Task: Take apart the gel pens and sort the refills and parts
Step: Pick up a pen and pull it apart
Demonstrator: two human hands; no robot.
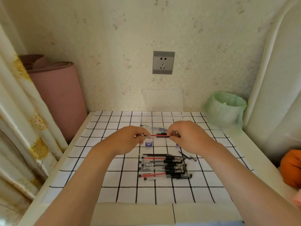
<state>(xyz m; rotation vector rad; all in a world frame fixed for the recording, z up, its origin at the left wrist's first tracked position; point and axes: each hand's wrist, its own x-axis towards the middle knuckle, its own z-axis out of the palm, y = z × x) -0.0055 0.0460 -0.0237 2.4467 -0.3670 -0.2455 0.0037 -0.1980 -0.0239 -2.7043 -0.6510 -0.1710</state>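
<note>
Both hands hold one red gel pen [158, 136] level above a clear plastic box [160, 126] with purple clasps. My left hand [130, 139] pinches its left end, and my right hand [185, 136] grips the dark right end. Nearer me, on the checked cloth, lies a pile of whole gel pens [164, 167], some red and some black, side by side. Thin black refills [156, 154] lie along the pile's far edge. A few small loose parts [187, 155] rest to its right.
The box's open clear lid [162, 100] leans on the wall under a socket. A green-lined bin [226, 110] stands at the back right, a pink rolled mat [57, 95] at the left. An orange object [291, 167] sits at the right edge.
</note>
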